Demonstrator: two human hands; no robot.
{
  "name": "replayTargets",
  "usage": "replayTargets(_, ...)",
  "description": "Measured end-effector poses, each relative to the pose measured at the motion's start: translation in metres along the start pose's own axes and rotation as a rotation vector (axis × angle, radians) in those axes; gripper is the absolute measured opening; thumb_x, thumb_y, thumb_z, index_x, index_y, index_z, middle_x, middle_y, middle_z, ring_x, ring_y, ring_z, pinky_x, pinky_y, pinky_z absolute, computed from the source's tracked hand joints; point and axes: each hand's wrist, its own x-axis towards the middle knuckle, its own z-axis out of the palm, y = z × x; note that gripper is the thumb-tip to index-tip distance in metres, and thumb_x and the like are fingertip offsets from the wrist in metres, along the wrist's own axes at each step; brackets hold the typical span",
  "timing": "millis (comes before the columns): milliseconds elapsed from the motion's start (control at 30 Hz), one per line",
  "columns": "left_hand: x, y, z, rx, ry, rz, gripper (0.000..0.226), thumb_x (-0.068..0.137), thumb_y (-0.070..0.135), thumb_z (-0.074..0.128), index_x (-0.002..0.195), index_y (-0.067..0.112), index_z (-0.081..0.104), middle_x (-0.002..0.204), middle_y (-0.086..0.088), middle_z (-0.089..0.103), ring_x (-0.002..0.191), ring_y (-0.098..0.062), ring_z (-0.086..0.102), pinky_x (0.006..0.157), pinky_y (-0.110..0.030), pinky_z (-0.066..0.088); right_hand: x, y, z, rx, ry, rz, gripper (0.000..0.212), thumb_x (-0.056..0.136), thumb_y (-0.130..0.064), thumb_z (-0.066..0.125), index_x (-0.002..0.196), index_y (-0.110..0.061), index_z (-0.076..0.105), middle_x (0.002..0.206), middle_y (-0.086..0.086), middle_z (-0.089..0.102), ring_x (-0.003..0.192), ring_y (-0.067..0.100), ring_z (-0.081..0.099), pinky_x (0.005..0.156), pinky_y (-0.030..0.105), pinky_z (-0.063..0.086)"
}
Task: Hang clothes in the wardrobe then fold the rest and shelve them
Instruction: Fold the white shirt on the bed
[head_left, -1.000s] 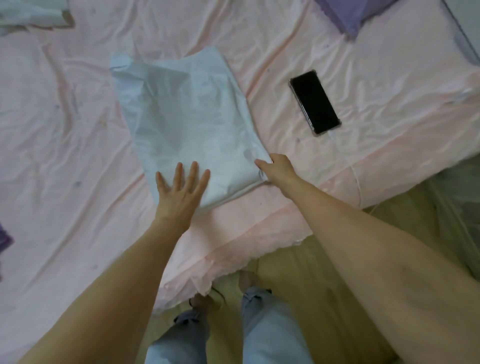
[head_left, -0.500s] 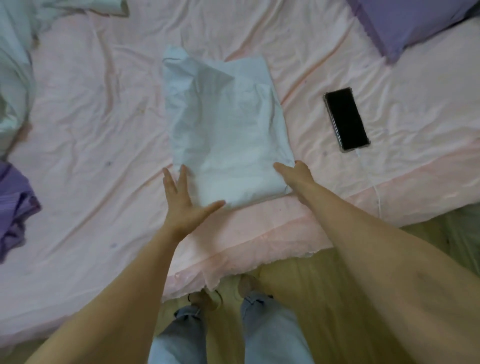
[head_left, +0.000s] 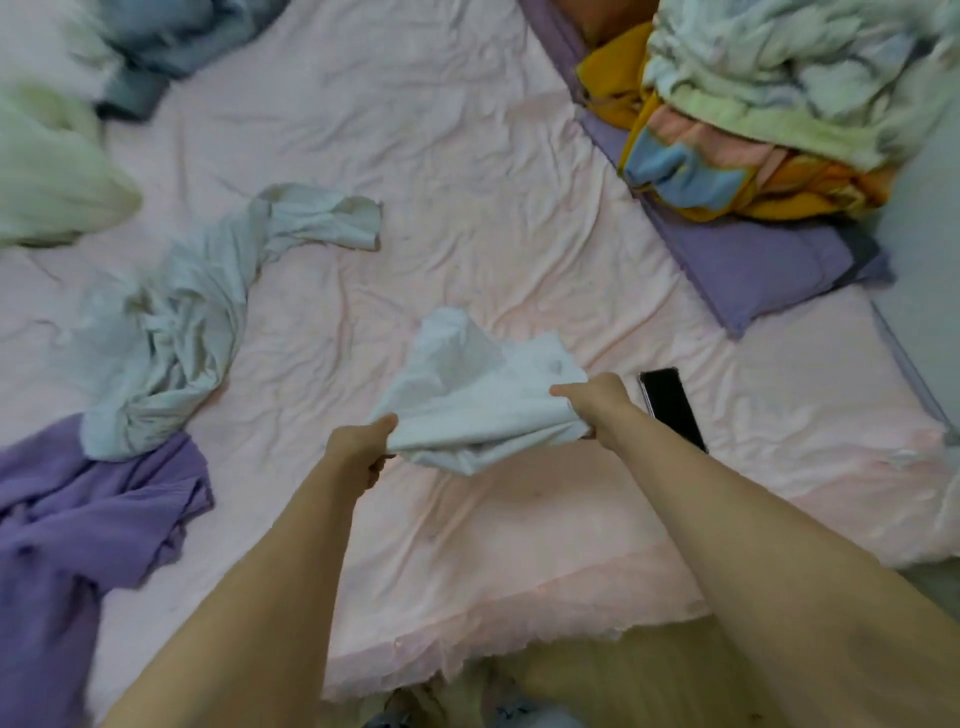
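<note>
Pink, wrinkled bedsheet (head_left: 467, 208) covered the whole bed, whose near edge ended in a lace trim above a wooden floor. At the far left lay a pale green bundle of cloth (head_left: 52, 171), blurred, with a grey-blue heap (head_left: 171, 47) beyond it. Nearer on the left a crumpled pale blue-white garment (head_left: 171, 332) sprawled across the sheet, its near end resting on a purple crinkled garment (head_left: 88, 519) that ran toward the near left corner.

At the middle, the folded pale white garment (head_left: 483, 400) was held up between both hands, just above the sheet near the bed's near edge. Its far side rose in a loose peak and its near edge sagged in the middle. The left hand (head_left: 363, 447) pinched the garment's left edge, thumb on top and the other fingers curled beneath. The right hand (head_left: 597, 405) gripped the right edge, fingers wrapped round the cloth, which bunched at that grip.

Just right of the right hand a black smartphone (head_left: 670, 410) lay face up on the sheet, partly hidden by the forearm. At the far right a purple pillow (head_left: 753, 260) carried a jumbled pile of orange, blue and cream bedding (head_left: 753, 119).

The main risk seemed to be the fold coming undone: held only at two edges, the sagging middle could slip open while being carried. A low swing to the right might also knock the phone.
</note>
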Motion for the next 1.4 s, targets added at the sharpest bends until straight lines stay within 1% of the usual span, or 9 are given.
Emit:
replayTargets(133,-0.033,0.073,-0.023,-0.113,0.010,0.028,0.022,0.095,0.021,0.057,0.079,0.008,0.050,0.066,-0.009,0.046,0.050,-0.014,0.034,0.028,-0.006,0.020,-0.019,-0.073,0.005,0.006,-0.011,-0.017,0.034,0.084,-0.012,0.070,0.114,0.002,0.060,0.099,0.017,0.057,0.072,0.028,0.054,0.046,0.027,0.038)
replayTargets(267,-0.037,0.151,-0.048,-0.144,0.046,0.166,0.025,0.094,0.016,0.059,0.073,0.009,0.047,0.066,-0.004,0.040,0.052,-0.012,0.035,0.027,-0.009,0.025,-0.018,-0.154,0.021,0.019,-0.028,-0.182,0.045,0.085,-0.015,0.070,0.121,0.006,0.052,0.108,0.019,0.057,0.092,0.033,0.057,0.052,0.030,0.044)
replayTargets(433,-0.039,0.226,-0.057,-0.165,0.174,0.431,0.031,0.092,0.027,0.062,0.110,0.003,0.056,0.067,-0.006,0.045,0.050,-0.015,0.040,0.035,-0.018,0.029,-0.003,-0.246,0.038,0.045,0.061,-0.495,0.050,0.093,-0.019,0.061,0.133,0.006,0.044,0.124,0.019,0.053,0.112,0.035,0.055,0.086,0.040,0.047)
replayTargets(600,-0.047,0.256,-0.036,-0.181,0.167,0.576,0.027,0.095,0.030,0.056,0.103,0.005,0.052,0.068,-0.008,0.047,0.051,-0.017,0.041,0.037,-0.017,0.031,0.003,-0.278,0.014,0.048,0.179,-0.722,0.042,0.094,-0.022,0.057,0.131,-0.001,0.050,0.119,0.008,0.054,0.109,0.023,0.051,0.093,0.040,0.044)
replayTargets(833,0.000,0.188,0.055,-0.042,0.072,0.506,0.030,0.096,0.028,0.051,0.105,-0.001,0.053,0.063,-0.009,0.047,0.047,-0.017,0.041,0.037,-0.018,0.029,0.085,-0.189,-0.054,-0.082,0.272,-0.558,0.035,0.092,-0.021,0.058,0.118,0.002,0.056,0.103,0.009,0.055,0.086,0.022,0.055,0.074,0.034,0.044)
replayTargets(933,0.041,0.120,0.113,0.117,0.052,0.450,0.038,0.098,0.029,0.047,0.110,-0.007,0.051,0.062,-0.012,0.049,0.048,-0.021,0.045,0.042,-0.025,0.032,0.133,-0.106,-0.075,-0.213,0.329,-0.435,0.024,0.088,-0.019,0.061,0.109,-0.007,0.055,0.100,0.009,0.051,0.092,0.022,0.052,0.074,0.034,0.043)
replayTargets(1100,0.098,0.010,0.168,0.407,0.025,0.338,0.046,0.100,0.032,0.042,0.115,-0.010,0.054,0.112,-0.029,0.063,0.103,-0.042,0.061,0.079,-0.042,0.051,0.181,0.008,-0.093,-0.489,0.342,-0.322,0.029,0.088,-0.006,0.053,0.116,-0.001,0.054,0.118,0.019,0.056,0.107,0.030,0.054,0.082,0.031,0.040)
replayTargets(1300,0.098,-0.083,0.188,0.687,-0.048,0.294,0.042,0.103,0.029,0.036,0.123,-0.005,0.051,0.125,-0.026,0.056,0.112,-0.039,0.056,0.087,-0.037,0.044,0.183,0.103,-0.094,-0.525,0.241,-0.319,0.007,0.091,-0.003,0.040,0.095,-0.008,0.043,0.083,0.003,0.048,0.079,0.020,0.045,0.055,0.030,0.029)
replayTargets(1400,0.082,-0.102,0.194,0.833,-0.079,0.190,0.036,0.102,0.019,0.036,0.128,-0.002,0.047,0.129,-0.023,0.051,0.116,-0.038,0.053,0.093,-0.041,0.044,0.173,0.120,-0.100,-0.683,0.226,-0.300,0.011,0.092,-0.001,0.039,0.101,-0.006,0.042,0.091,0.011,0.050,0.082,0.024,0.047,0.060,0.031,0.033)
